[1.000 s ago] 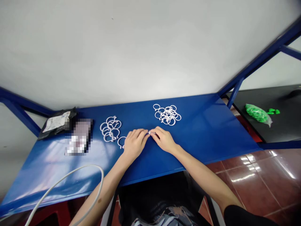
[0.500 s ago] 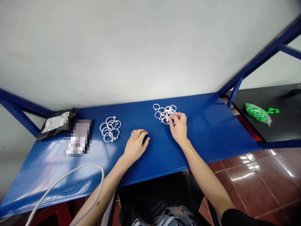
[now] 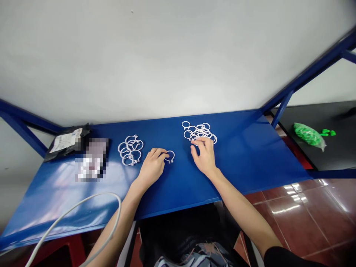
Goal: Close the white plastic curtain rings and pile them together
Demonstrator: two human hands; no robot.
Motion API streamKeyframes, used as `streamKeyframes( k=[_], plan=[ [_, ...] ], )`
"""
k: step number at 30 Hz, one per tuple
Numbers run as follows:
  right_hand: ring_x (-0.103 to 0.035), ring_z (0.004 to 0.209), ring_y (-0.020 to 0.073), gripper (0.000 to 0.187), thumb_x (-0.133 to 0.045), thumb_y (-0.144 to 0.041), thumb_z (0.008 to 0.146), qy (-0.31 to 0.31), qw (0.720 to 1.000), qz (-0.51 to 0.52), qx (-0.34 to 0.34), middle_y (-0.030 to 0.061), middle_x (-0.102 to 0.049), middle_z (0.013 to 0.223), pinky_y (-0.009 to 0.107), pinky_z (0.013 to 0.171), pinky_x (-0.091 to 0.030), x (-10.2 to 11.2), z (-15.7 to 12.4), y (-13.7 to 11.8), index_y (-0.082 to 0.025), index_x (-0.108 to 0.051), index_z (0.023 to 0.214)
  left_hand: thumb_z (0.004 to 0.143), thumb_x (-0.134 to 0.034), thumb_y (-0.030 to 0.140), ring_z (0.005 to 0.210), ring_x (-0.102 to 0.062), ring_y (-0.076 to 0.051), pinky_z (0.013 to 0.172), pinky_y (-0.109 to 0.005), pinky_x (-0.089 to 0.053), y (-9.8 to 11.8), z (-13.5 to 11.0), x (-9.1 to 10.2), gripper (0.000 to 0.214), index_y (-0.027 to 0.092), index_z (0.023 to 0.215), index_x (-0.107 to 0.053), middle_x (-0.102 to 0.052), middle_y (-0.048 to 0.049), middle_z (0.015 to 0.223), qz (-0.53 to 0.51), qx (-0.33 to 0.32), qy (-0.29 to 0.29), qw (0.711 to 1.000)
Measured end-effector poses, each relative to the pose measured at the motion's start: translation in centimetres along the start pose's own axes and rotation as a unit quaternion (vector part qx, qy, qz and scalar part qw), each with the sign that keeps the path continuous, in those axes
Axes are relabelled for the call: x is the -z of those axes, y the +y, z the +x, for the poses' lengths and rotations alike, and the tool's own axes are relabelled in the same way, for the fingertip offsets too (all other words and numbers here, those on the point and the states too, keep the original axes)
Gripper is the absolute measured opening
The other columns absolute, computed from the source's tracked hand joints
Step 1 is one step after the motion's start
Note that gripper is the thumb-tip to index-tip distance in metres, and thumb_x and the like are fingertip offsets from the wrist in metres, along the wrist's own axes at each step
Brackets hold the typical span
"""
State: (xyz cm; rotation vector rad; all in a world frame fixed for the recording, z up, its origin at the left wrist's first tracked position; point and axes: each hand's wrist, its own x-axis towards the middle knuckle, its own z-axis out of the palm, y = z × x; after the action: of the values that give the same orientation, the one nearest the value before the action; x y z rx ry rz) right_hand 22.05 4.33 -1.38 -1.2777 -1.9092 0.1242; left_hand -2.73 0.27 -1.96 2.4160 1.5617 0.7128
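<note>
your left hand [image 3: 151, 168] pinches one white open ring [image 3: 169, 156] by its end. your right hand [image 3: 205, 155], fingers loosely spread, touches the near edge of the ring pile [image 3: 199, 132], perhaps on one ring. lift a single ring clear; avoid snagging neighbours.

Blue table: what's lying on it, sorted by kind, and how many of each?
Heaps of white rings: 2, left heap, right heap
Single white ring at the left hand: 1
Black packet: 1
Blurred item: 1
Total: 5
The right hand touches the right heap.
</note>
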Motion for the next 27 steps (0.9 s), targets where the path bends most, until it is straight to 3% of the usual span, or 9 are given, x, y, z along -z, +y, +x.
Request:
streamKeyframes(
  k=[4, 8, 13, 16, 20, 27],
  plan=[
    [-0.063, 0.103, 0.0242, 0.021, -0.053, -0.024, 0.101, -0.138, 0.985, 0.078, 0.069, 0.0109, -0.064, 0.113, 0.042, 0.09, -0.055, -0.9, -0.9, -1.7, -0.022, -0.068, 0.115, 0.097, -0.056, 0.02, 0.108, -0.06, -0.028, 0.095, -0.047, -0.053, 0.7, 0.1, -0.4, 0.017, 0.021, 0.101, -0.072, -0.07, -0.0103, 0.112, -0.024, -0.001, 0.003, 1.0],
    [-0.065, 0.1, 0.0235, 0.02, -0.054, -0.018, 0.098, -0.237, 0.96, 0.112, 0.094, 0.0092, -0.069, 0.116, 0.043, 0.089, -0.054, -1.1, -1.2, -2.6, -0.022, -0.067, 0.113, 0.1, -0.052, 0.023, 0.105, -0.061, -0.025, 0.094, -0.044, -0.052, 1.4, 0.2, -0.6, 0.017, 0.022, 0.097, -0.069, -0.071, -0.0089, 0.11, -0.088, -0.003, 0.003, 0.996],
    [-0.067, 0.098, 0.0207, 0.015, -0.058, -0.022, 0.097, -0.246, 0.94, 0.236, 0.025, 0.0056, -0.071, 0.109, 0.038, 0.09, -0.054, -0.5, -1.1, -2.7, -0.024, -0.065, 0.111, 0.103, -0.047, 0.024, 0.098, -0.064, -0.02, 0.089, -0.036, -0.052, 1.9, 0.3, 0.0, 0.016, 0.022, 0.099, -0.063, -0.071, -0.0053, 0.101, -0.222, 0.044, 0.0, 0.974],
    [-0.067, 0.086, 0.0169, 0.013, -0.056, -0.027, 0.1, -0.251, 0.924, 0.286, -0.026, 0.0039, -0.071, 0.103, 0.032, 0.08, -0.054, -0.3, -1.0, -2.6, -0.024, -0.066, 0.108, 0.102, -0.049, 0.03, 0.086, -0.067, -0.017, 0.081, -0.03, -0.052, 2.0, 0.3, 0.6, 0.016, 0.022, 0.099, -0.062, -0.071, -0.0026, 0.095, -0.274, 0.102, -0.006, 0.956],
    [-0.064, 0.074, 0.0147, 0.015, -0.055, -0.031, 0.102, -0.249, 0.922, 0.289, -0.071, 0.0018, -0.071, 0.093, 0.028, 0.07, -0.051, -0.4, -1.1, -2.6, -0.023, -0.068, 0.101, 0.099, -0.054, 0.034, 0.083, -0.068, -0.016, 0.078, -0.027, -0.052, 2.3, 0.2, 0.5, 0.015, 0.022, 0.101, -0.063, -0.072, -0.0013, 0.094, -0.295, 0.124, -0.012, 0.947],
    [-0.067, 0.081, 0.0152, 0.02, -0.053, -0.035, 0.104, -0.261, 0.931, 0.253, -0.048, 0.0027, -0.074, 0.096, 0.027, 0.072, -0.049, -0.7, -1.5, -2.6, -0.023, -0.069, 0.102, 0.097, -0.059, 0.032, 0.074, -0.064, -0.013, 0.072, -0.025, -0.051, 2.4, 0.2, -0.1, 0.013, 0.021, 0.098, -0.066, -0.072, 0.0003, 0.088, -0.265, 0.111, -0.002, 0.958]
  ],
)
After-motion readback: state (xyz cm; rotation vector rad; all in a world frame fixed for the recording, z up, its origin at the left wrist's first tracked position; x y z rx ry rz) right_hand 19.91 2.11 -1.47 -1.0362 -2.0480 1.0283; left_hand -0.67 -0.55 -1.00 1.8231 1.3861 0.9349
